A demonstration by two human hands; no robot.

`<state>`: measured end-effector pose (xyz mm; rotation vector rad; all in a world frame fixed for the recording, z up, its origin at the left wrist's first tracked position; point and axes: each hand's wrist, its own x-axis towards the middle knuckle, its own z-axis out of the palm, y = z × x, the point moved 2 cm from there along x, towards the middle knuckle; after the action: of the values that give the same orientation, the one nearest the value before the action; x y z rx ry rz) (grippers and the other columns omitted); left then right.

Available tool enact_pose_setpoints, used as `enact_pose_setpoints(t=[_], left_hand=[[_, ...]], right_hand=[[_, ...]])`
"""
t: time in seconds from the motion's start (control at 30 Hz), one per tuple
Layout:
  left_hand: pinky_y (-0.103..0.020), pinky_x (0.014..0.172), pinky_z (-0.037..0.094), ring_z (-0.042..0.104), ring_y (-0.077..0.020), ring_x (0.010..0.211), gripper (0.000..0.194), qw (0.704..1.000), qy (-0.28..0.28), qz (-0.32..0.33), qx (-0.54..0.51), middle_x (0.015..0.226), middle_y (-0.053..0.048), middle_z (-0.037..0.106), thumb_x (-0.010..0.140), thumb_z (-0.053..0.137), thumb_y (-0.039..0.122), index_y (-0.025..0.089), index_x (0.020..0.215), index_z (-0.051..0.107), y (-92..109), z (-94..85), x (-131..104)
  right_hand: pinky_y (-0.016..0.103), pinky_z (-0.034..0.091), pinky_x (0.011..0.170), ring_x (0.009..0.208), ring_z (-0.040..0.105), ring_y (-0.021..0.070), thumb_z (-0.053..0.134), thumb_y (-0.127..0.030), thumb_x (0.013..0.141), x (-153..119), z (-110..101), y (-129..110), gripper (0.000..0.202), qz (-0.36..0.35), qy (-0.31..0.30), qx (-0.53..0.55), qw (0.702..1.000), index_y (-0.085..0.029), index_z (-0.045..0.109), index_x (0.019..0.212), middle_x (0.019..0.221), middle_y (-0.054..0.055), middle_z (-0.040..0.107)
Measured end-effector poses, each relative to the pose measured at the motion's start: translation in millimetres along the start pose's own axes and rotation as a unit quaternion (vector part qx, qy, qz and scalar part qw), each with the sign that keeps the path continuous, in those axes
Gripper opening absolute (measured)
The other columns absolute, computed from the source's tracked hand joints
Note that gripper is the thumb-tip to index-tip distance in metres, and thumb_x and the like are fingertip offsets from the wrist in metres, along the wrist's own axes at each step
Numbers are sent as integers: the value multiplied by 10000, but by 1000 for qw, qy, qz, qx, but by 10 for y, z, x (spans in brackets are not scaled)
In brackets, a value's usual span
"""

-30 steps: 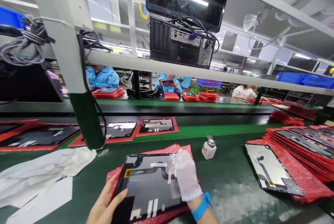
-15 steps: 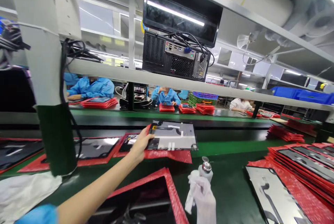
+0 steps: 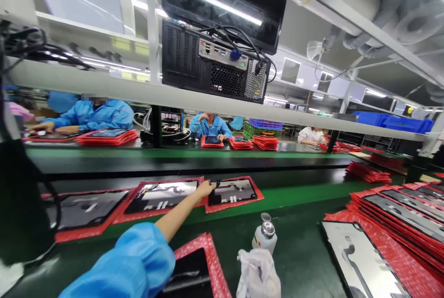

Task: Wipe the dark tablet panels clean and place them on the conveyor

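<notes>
At the middle of the bench, my left hand (image 3: 206, 188) has its fingers closed at the upper left corner of a grey and black panel (image 3: 234, 191). That panel lies on a red wrap sheet (image 3: 257, 190). Just left of my hand is a similar panel (image 3: 163, 195) on red wrap. A dark panel (image 3: 190, 272) in a red sleeve lies below my blue-sleeved forearm. A pump-top bottle (image 3: 265, 235) stands behind a crumpled white cloth (image 3: 258, 272). My right hand is not in view.
A wrapped panel (image 3: 86, 207) lies further left, beside a dark post (image 3: 22, 205). At right are a light panel (image 3: 362, 261) and a stack of red-wrapped panels (image 3: 402, 214). A shelf bar (image 3: 208, 103) crosses ahead. People in blue sit beyond the bench.
The panel that my left hand held raised now lies flat on red wrap. The view has shifted, and more of my blue sleeve shows.
</notes>
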<state>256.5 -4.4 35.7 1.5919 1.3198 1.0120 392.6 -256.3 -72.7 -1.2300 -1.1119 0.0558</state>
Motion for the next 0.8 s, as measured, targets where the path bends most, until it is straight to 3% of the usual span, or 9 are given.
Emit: enact_pose_setpoints(t=[0.07,0.17,0.27,0.37,0.43,0.47,0.6,0.7,0.8], left_hand=[[-472,898,526,619,-242,1080,371,998,-1,37,43,1272,-97,607,897,610,354,189,1228,586,163,-298,-54],[-459,959,481,620,-241,1098,335,991,-4,85,103,1219,-84,663,860,639,395,184,1119,647,278,-1028,-417],[-358,959,451,649,-272,1054,316,981,15,99,164,1057,-34,747,731,661,509,252,910,704,86,-1807,-1224],[-379,801,486,690,-308,855,378,962,99,60,248,849,-56,754,686,555,600,266,839,644,-450,-2232,-2218],[-362,679,491,668,-278,662,412,955,141,-9,260,649,-25,675,675,502,640,265,832,570,-905,-2230,-2764],[-345,642,492,652,-255,612,420,963,121,-44,235,607,-3,640,699,472,657,265,832,543,-1120,-2151,-2966],[-298,696,516,654,-209,688,480,986,84,-78,125,658,18,637,778,366,726,270,768,515,-1590,-1743,-3325],[-308,755,518,659,-218,760,516,986,103,-57,119,704,8,637,776,388,744,264,751,572,-1563,-1600,-3318],[-353,759,513,636,-236,745,555,978,148,3,147,703,-25,612,774,382,747,258,664,621,-1410,-1585,-3261]], right_hand=[[257,517,623,666,641,165,567,-462,894,1,-64,-32,295,46,-41,12,998,-230,723,801,855,43,688],[268,522,582,540,598,139,569,-477,881,11,-149,-117,308,110,-98,30,989,-208,717,887,835,40,685],[263,533,563,543,618,151,587,-460,873,7,-65,-229,284,136,-127,40,982,-195,684,898,750,30,668],[232,424,374,419,527,133,438,-322,971,-162,426,-462,247,55,-249,-14,967,-200,624,861,566,-21,560],[225,410,386,418,497,131,358,-189,984,-426,944,-740,301,-53,-346,-56,935,-208,604,812,539,-28,527],[229,442,442,472,528,135,370,-140,967,-583,1212,-904,306,-100,-379,-64,918,-211,601,779,571,-16,552],[278,493,629,637,588,173,592,-85,823,-965,1970,-1398,217,-213,-458,-102,857,-197,586,637,663,18,625],[290,493,656,673,595,192,628,-94,777,-644,1919,-1259,175,-221,-462,-165,843,-185,614,628,716,40,655],[298,507,756,768,620,187,467,-63,868,-109,1414,-863,239,-149,-369,-211,893,-159,686,853,828,77,674]])
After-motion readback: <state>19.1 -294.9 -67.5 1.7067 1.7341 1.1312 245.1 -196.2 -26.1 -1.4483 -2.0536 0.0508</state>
